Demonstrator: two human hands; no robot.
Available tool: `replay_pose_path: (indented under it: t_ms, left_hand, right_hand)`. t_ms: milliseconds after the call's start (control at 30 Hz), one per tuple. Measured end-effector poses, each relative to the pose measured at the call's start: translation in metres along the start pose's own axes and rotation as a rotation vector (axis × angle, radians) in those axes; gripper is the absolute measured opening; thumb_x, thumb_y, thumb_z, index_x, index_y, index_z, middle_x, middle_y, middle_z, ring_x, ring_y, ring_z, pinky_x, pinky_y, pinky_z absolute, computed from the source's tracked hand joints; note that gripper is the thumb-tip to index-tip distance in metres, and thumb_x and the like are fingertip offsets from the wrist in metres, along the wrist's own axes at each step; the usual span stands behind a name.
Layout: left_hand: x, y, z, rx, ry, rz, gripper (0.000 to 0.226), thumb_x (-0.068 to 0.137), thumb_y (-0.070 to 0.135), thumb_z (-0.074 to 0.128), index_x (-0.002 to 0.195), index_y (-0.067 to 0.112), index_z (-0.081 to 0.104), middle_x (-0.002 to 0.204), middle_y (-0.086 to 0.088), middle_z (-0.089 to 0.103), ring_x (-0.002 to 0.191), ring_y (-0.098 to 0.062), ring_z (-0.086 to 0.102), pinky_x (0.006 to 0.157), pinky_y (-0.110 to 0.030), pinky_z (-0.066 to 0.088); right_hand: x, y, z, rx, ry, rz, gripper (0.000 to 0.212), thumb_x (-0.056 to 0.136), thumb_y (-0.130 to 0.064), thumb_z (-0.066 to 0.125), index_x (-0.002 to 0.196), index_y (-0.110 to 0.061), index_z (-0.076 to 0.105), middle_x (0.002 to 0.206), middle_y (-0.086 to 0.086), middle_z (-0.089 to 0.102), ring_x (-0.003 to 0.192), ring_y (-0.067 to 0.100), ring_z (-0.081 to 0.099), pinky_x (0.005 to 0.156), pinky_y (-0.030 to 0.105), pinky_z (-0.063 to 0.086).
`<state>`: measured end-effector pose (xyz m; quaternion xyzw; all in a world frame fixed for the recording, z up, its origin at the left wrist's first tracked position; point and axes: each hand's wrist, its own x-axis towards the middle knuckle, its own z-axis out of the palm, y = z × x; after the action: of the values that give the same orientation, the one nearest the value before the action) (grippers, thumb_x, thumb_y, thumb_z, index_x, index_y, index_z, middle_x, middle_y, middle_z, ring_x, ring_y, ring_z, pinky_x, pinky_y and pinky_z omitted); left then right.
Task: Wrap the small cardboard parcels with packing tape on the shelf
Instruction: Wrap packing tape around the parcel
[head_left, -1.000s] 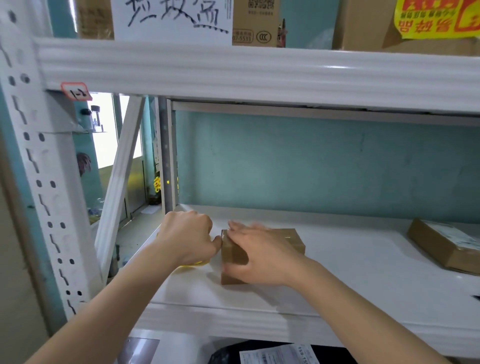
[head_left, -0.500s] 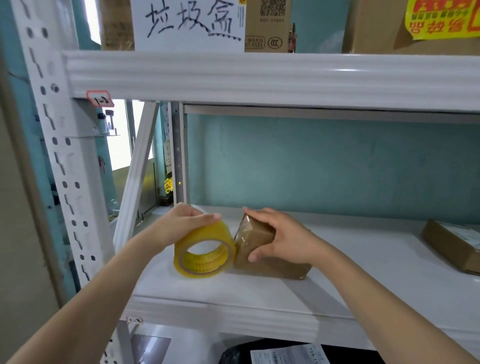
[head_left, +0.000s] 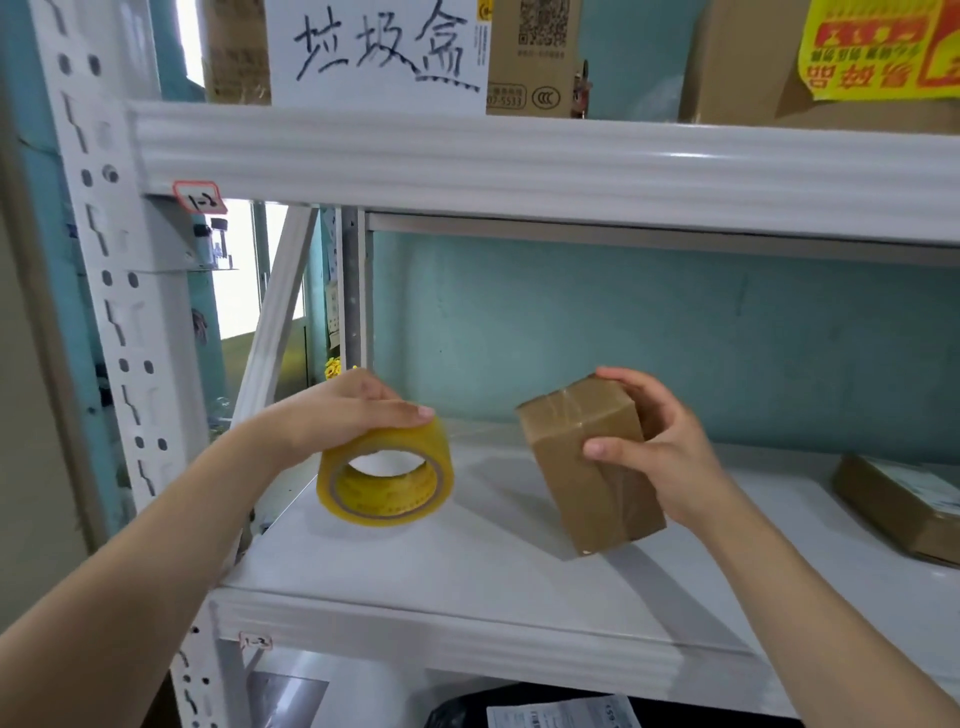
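A small brown cardboard parcel (head_left: 587, 467) with clear tape over it is lifted and tilted above the white shelf (head_left: 467, 571). My right hand (head_left: 660, 441) grips it from the right, thumb on the front face and fingers round the back. A yellow roll of packing tape (head_left: 387, 480) stands on edge at the shelf's left. My left hand (head_left: 337, 415) holds the roll from above, fingers curled over its top. A thin strip of clear tape seems to run from the roll toward the parcel.
A second flat cardboard parcel (head_left: 904, 504) with a label lies at the shelf's right. The upper shelf beam (head_left: 519, 166) hangs close overhead, with boxes and a handwritten sign (head_left: 379, 52) on it. A white perforated upright (head_left: 119, 312) stands left. Papers (head_left: 566, 714) lie below.
My right hand has lifted the parcel off the shelf, tilted it and moved it right, away from the roll. My left hand has raised the tape roll into view and stood it on edge.
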<state>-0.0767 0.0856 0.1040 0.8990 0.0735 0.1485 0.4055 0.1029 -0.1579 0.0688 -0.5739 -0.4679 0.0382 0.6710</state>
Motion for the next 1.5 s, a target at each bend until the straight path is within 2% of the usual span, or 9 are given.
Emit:
replay_pose_path:
  t_ms: [100, 200, 400, 533, 700, 800, 967, 1133, 1500]
  left_hand:
    - [0.007, 0.003, 0.010, -0.015, 0.006, -0.031, 0.053, 0.060, 0.065, 0.067, 0.052, 0.013, 0.061, 0.053, -0.005, 0.051, 0.049, -0.015, 0.049, 0.053, -0.026, 0.046]
    - [0.014, 0.001, 0.022, 0.042, 0.046, -0.076, 0.069, 0.053, 0.081, 0.062, 0.044, 0.012, 0.057, 0.044, 0.000, 0.044, 0.041, -0.013, 0.042, 0.050, -0.027, 0.040]
    - [0.030, -0.005, 0.051, 0.219, 0.094, -0.130, 0.067, 0.065, 0.071, 0.066, 0.042, 0.020, 0.029, 0.047, 0.002, 0.024, 0.045, -0.017, 0.026, 0.055, -0.029, 0.024]
    - [0.037, -0.007, 0.070, 0.383, 0.110, -0.159, 0.071, 0.068, 0.070, 0.064, 0.042, 0.017, 0.024, 0.044, 0.003, 0.022, 0.046, -0.019, 0.026, 0.050, -0.029, 0.021]
    - [0.036, -0.013, 0.074, 0.458, 0.131, -0.208, 0.071, 0.069, 0.069, 0.062, 0.043, 0.016, 0.024, 0.040, 0.005, 0.022, 0.044, -0.019, 0.026, 0.049, -0.029, 0.021]
    - [0.033, -0.016, 0.072, 0.466, 0.148, -0.212, 0.071, 0.068, 0.069, 0.063, 0.042, 0.016, 0.024, 0.041, 0.005, 0.022, 0.045, -0.020, 0.026, 0.050, -0.029, 0.020]
    - [0.032, -0.017, 0.073, 0.480, 0.165, -0.194, 0.070, 0.070, 0.068, 0.063, 0.041, 0.016, 0.025, 0.043, 0.002, 0.024, 0.049, -0.022, 0.027, 0.052, -0.029, 0.021]
    - [0.029, -0.016, 0.074, 0.508, 0.171, -0.189, 0.068, 0.071, 0.068, 0.061, 0.043, 0.016, 0.028, 0.045, 0.001, 0.028, 0.050, -0.023, 0.030, 0.051, -0.030, 0.022]
    - [0.025, -0.010, 0.075, 0.521, 0.180, -0.188, 0.065, 0.072, 0.069, 0.059, 0.046, 0.015, 0.034, 0.048, 0.001, 0.035, 0.053, -0.022, 0.037, 0.053, -0.029, 0.027]
  right_hand:
    - [-0.002, 0.001, 0.002, 0.148, 0.033, -0.010, 0.069, 0.041, -0.007, 0.088, 0.102, -0.025, 0.062, 0.088, -0.013, 0.070, 0.083, 0.006, 0.064, 0.071, 0.020, 0.054]
    - [-0.006, 0.008, 0.007, 0.287, 0.060, 0.026, 0.079, 0.028, -0.030, 0.095, 0.100, -0.024, 0.061, 0.091, -0.006, 0.068, 0.083, 0.011, 0.064, 0.071, 0.025, 0.056]
    - [-0.017, 0.025, 0.020, 0.445, 0.047, 0.159, 0.085, 0.022, -0.025, 0.096, 0.096, -0.017, 0.055, 0.083, -0.002, 0.070, 0.074, 0.013, 0.067, 0.058, 0.027, 0.055]
    - [-0.023, 0.030, 0.019, 0.423, 0.009, 0.165, 0.078, 0.035, -0.024, 0.095, 0.105, -0.026, 0.061, 0.089, 0.004, 0.070, 0.081, 0.017, 0.066, 0.066, 0.028, 0.056]
    - [-0.024, 0.011, 0.013, -0.067, -0.119, 0.154, 0.044, 0.060, -0.021, 0.085, 0.098, -0.032, 0.067, 0.112, -0.006, 0.066, 0.102, 0.008, 0.062, 0.085, 0.019, 0.049]
    - [-0.014, -0.017, 0.013, -0.533, -0.233, -0.016, 0.053, 0.069, -0.031, 0.080, 0.116, -0.037, 0.056, 0.151, -0.018, 0.025, 0.135, -0.013, 0.022, 0.106, 0.005, 0.019]
    - [-0.001, -0.046, 0.040, -1.216, -0.603, -0.129, 0.076, 0.081, -0.056, 0.053, 0.146, -0.029, 0.024, 0.155, -0.015, 0.016, 0.140, -0.006, 0.012, 0.120, 0.032, 0.004]
    - [-0.004, -0.054, 0.049, -1.308, -0.613, -0.151, 0.077, 0.084, -0.053, 0.050, 0.148, -0.024, 0.019, 0.157, -0.011, 0.014, 0.142, 0.003, 0.017, 0.115, 0.021, 0.017]
    - [0.005, -0.050, 0.062, -1.305, -0.622, -0.076, 0.095, 0.073, -0.066, 0.058, 0.147, -0.031, 0.011, 0.153, -0.007, 0.026, 0.140, 0.012, 0.026, 0.112, 0.032, 0.028]
